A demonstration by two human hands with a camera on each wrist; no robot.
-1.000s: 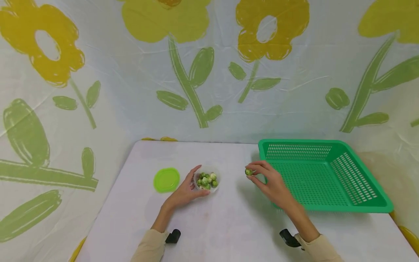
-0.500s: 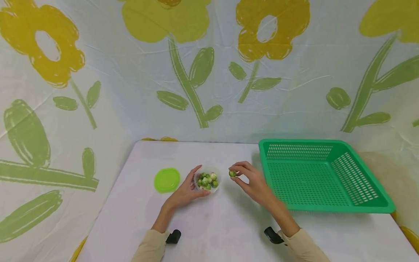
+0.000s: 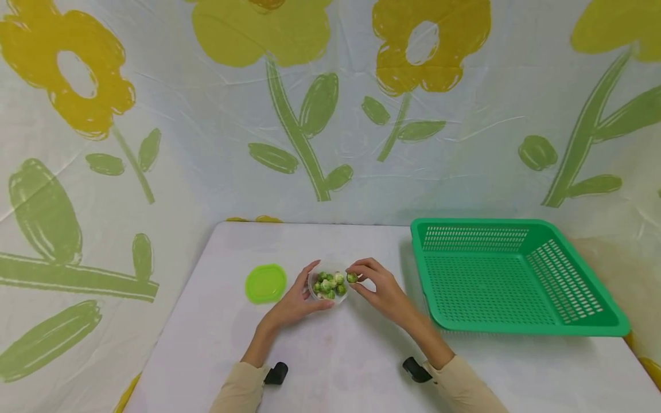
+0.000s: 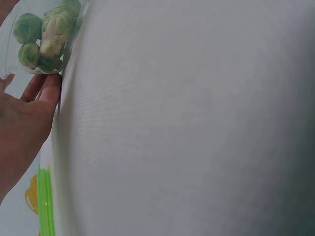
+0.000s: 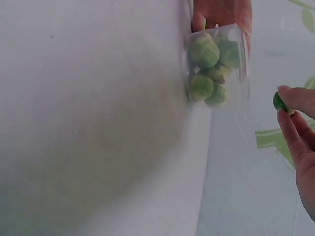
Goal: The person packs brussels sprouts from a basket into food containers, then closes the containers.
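A clear plastic container [image 3: 313,283] with several Brussels sprouts [image 3: 327,285] inside stands on the white table. My left hand [image 3: 292,304] grips it from the left, thumb on the near side and fingers round the far side. Between thumb and fingertips my right hand [image 3: 383,289] pinches a single Brussels sprout [image 3: 352,277] at the container's right rim. In the right wrist view that sprout [image 5: 279,102] is held above the level of the rim, apart from the sprouts [image 5: 204,51] inside. The left wrist view shows fingers [image 4: 49,91] against the container's wall.
A bright green lid [image 3: 265,283] lies flat to the left of the container. On the right side of the table [image 3: 320,355] sits a large green perforated basket [image 3: 521,330]. Behind the table hangs a flower-printed cloth [image 3: 217,143].
My right hand has moved left with the pinched Brussels sprout, from beside the green basket to the container's right rim. The left hand stays on the container.
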